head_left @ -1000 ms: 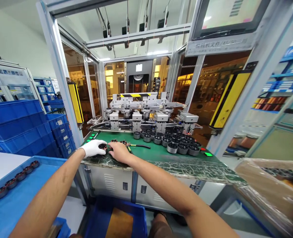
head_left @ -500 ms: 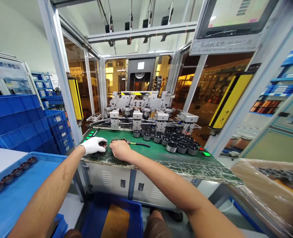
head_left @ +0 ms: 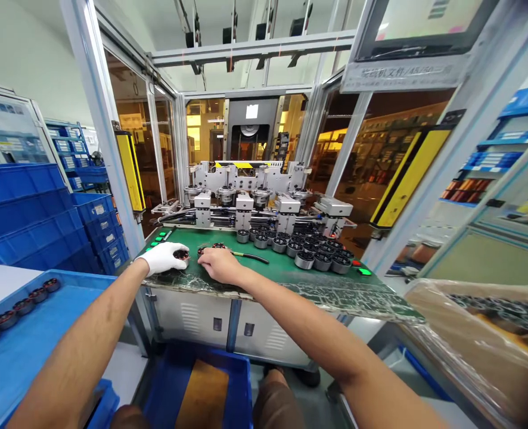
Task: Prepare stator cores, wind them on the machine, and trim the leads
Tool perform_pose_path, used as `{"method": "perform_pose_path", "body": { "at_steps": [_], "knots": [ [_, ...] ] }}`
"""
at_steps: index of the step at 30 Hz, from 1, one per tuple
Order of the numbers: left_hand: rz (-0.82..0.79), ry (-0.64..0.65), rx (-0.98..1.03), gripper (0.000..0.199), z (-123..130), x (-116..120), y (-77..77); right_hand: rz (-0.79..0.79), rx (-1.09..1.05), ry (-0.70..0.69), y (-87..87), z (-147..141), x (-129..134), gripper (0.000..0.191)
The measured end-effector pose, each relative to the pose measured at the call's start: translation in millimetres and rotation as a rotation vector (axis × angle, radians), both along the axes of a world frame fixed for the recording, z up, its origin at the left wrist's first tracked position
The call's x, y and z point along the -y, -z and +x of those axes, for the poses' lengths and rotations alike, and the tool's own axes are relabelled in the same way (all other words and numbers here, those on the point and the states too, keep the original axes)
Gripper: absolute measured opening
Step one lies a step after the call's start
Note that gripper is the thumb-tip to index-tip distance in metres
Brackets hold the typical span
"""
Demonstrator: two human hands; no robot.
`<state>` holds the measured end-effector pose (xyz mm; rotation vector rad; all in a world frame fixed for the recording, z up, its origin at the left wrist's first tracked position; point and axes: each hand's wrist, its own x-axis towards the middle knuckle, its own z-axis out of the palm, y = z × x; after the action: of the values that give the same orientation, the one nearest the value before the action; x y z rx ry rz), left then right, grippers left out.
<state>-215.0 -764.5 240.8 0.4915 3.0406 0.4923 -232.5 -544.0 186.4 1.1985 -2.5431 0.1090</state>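
I have the wound core [head_left: 180,255] just above the near left part of the green worktop [head_left: 282,279], with the white-gloved fingers of my left hand [head_left: 165,258] narrowed around its sides, thumb nearest me. Just right of those fingertips, my bare right hand [head_left: 221,265] has its fingers drawn narrow against the near side of more wound parts [head_left: 219,245]; I cannot tell whether they grip one. A black-handled tool [head_left: 251,257] lies right of my right fingers, and well beyond it sit grey rings [head_left: 304,260], packed close together. Past both sets of fingers stands the machine [head_left: 245,204], its metal blocks in a row. Well left of my gloved fingers and lower, a blue tray [head_left: 62,301] carries a line of similar cores [head_left: 23,306]
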Motion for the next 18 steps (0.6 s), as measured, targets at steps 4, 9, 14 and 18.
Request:
{"method": "perform_pose_path", "body": {
  "at_steps": [4,9,14,18],
  "knots": [
    [0.001,-0.012,0.010,0.063,1,-2,-2.6,0.087,-0.024,0.010,-2.2,3,-9,0.026],
    [-0.010,-0.019,0.027,0.065,2,-4,-4.5,0.152,-0.040,-0.014,-9.5,15,-16,0.021],
    [-0.039,-0.037,0.028,0.065,5,-6,-5.3,0.137,-0.024,-0.033,-8.8,32,-24,0.013],
    [-0.090,-0.040,0.013,0.074,6,-8,-22.9,0.020,-0.030,-0.034,-9.6,36,-36,0.012]
  ]
}}
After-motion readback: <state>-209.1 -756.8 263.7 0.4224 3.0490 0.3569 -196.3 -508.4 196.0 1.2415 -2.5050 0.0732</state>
